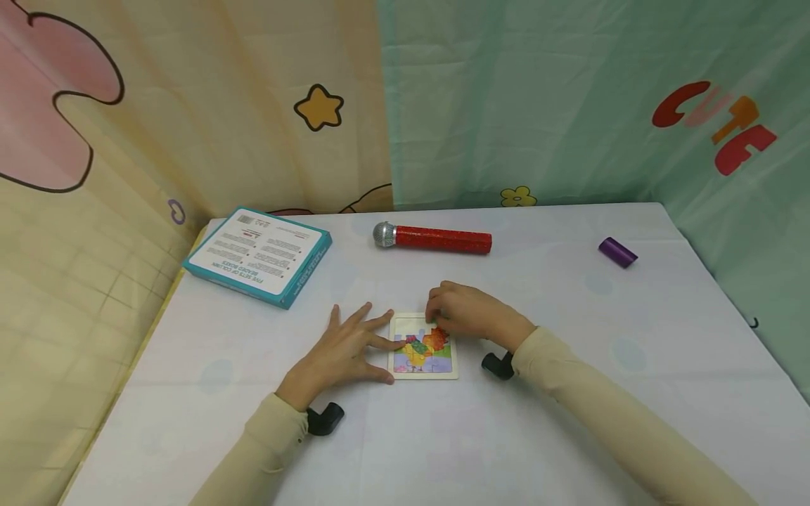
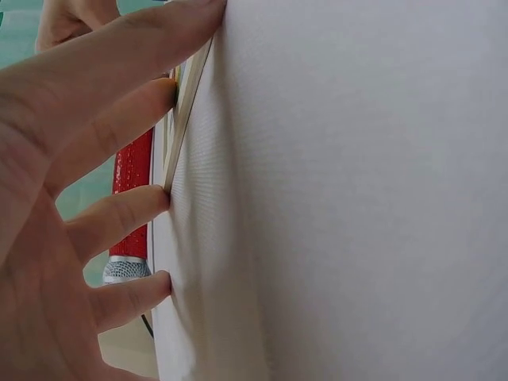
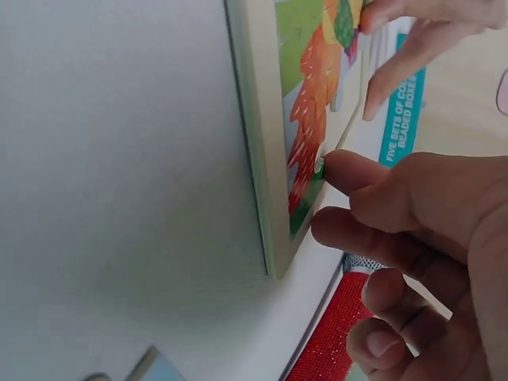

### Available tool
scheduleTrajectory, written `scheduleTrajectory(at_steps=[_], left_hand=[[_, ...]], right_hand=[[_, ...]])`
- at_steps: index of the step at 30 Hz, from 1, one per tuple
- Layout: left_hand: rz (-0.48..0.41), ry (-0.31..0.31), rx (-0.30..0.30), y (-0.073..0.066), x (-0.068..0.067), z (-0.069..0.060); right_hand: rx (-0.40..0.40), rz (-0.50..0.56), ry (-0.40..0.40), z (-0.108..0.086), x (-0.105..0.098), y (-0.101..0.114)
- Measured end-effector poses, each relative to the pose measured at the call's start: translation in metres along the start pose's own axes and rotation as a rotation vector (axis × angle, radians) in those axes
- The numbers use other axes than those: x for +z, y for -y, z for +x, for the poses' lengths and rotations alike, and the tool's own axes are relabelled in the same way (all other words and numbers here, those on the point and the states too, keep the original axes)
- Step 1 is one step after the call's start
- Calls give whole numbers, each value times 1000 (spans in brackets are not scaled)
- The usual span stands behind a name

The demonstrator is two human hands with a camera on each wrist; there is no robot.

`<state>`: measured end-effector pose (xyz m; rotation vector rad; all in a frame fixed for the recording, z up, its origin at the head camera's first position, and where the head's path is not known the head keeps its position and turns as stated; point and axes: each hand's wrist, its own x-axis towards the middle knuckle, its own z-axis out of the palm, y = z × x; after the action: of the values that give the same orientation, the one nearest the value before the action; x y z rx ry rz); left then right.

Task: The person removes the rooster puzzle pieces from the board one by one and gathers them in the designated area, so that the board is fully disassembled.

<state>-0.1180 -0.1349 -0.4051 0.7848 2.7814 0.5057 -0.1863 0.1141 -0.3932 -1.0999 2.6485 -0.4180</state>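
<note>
Backdrop: fabric hangs (image 1: 506, 105) across the far side, cream on the left and mint green on the right, with a star, a flower and the letters "CUTE" printed on it.
Counter: white cloth (image 1: 405, 450), and right in the middle lies the action.
Puzzle: small framed jigsaw (image 1: 425, 355), flat between the hands, mostly filled with purple, yellow, orange and green; bare cream board shows at upper left.
Left hand: spread wide (image 1: 342, 355), fingers fanned out, gripping nothing; forefinger reaches onto the picture, thumb down by the near left corner.
Right hand: bent fingers (image 1: 471, 309), tips bunched right at the puzzle's far right corner, touching the picture's edge; whether a piece is pinched there, you cannot tell.
Beyond the puzzle: red microphone (image 1: 443, 239) with a silver head, lying crosswise.
Far left: teal-edged box (image 1: 256, 253), lying at an angle.
Far right: purple cylinder (image 1: 617, 252), on its side.
</note>
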Motion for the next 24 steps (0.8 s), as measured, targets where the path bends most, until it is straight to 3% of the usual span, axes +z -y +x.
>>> scheduleTrajectory(at_steps=[4,12,16,24], left_hand=[[4,-5,4,1,0,0],[7,0,16,1,2,1],[20,-3,7,1,2,2],[13,-2,3,0,2,2]], right_hand=[[-52,-79,-11,4,1,2],[-65,-163,68,9,5,4],[-43,-82,45,6,7,0],[9,206,-2,-7,7,-12]])
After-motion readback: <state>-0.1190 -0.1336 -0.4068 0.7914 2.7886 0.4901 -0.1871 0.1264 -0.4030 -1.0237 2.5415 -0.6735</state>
